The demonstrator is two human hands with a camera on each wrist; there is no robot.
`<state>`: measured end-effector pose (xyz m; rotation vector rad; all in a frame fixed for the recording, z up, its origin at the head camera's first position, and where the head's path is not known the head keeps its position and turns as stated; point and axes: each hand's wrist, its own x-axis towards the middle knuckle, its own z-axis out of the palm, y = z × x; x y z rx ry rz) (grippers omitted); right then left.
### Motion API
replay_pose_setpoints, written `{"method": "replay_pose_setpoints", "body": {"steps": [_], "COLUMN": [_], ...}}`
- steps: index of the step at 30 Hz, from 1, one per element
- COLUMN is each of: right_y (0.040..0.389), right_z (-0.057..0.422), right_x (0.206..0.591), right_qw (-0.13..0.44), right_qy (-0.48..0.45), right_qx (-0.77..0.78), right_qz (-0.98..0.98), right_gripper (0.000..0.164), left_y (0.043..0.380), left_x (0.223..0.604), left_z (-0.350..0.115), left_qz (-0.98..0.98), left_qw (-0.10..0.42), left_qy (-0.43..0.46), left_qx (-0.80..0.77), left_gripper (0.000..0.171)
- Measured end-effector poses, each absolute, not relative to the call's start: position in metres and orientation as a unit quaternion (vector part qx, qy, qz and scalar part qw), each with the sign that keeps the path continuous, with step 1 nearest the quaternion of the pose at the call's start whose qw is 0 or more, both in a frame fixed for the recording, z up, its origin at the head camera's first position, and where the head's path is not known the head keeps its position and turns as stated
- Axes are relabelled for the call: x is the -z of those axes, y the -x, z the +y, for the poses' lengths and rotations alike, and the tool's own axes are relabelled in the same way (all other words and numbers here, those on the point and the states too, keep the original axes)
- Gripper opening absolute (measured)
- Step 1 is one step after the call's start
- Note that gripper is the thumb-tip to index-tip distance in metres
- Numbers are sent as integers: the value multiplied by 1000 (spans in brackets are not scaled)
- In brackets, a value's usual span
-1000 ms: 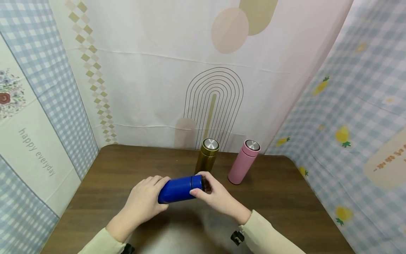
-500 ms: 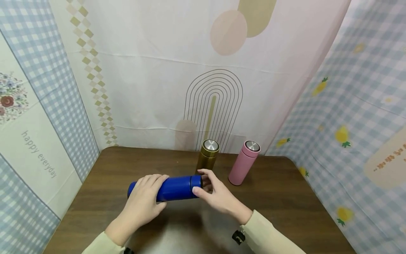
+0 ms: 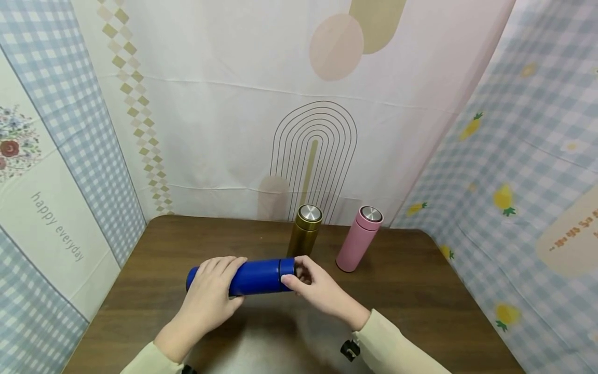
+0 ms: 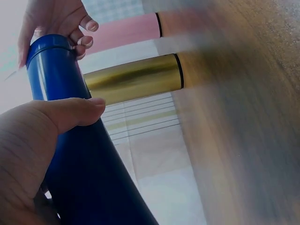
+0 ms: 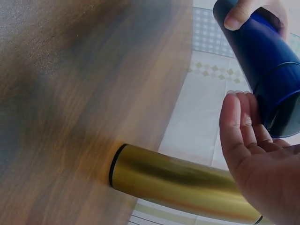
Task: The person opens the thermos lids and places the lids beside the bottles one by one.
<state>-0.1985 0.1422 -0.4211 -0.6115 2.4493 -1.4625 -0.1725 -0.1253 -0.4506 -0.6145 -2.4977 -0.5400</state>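
Note:
A blue thermos bottle (image 3: 257, 277) is held nearly level above the table, its cap end toward the right. My left hand (image 3: 212, 285) grips its body, with the thumb on the near side and fingers over the top. At the other end, my right hand (image 3: 322, 288) has its thumb on the near side of the blue cap (image 3: 287, 272) and bent fingers around the far side. In the right wrist view those fingers (image 5: 246, 119) lie along the cap's edge. Behind stand a gold thermos (image 3: 304, 234) and a pink thermos (image 3: 359, 239), both upright with silver-topped lids.
The brown wooden table (image 3: 402, 311) reaches back to a white patterned cloth (image 3: 215, 130). Blue checked cloths hang at the left and right (image 3: 467, 208). The gold thermos stands just behind my right hand.
The blue thermos has turned a little and its base end has come into view left of my left hand. My right fingers loosened from the cap, then drew back in around it.

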Motion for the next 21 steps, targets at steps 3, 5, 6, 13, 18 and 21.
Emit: {"method": "replay_pose_setpoints", "body": {"steps": [3,5,6,13,18,21], "right_y": [196,191,191,203,202,201], "right_z": [142,140,141,146,145,144], "right_x": [414,404,404,422,425,425], "right_qw": [120,120,116,77,69,65], "right_qy": [222,242,254,319,306,273], "right_qx": [500,496,490,444,452,458], "right_qz": [829,825,826,834,835,844], "right_gripper": [41,46,49,68,70,61], "left_y": [174,174,174,175,174,173], "left_x": [451,451,451,450,453,455], "left_z": [-126,-127,-127,-130,-129,-129], "left_qz": [-918,-918,-919,-921,-924,-926], "left_qw": [257,257,256,238,228,225], "left_qy": [228,229,229,231,224,224], "left_qx": [198,197,196,205,209,206], "left_gripper": [77,77,77,75,76,77]}}
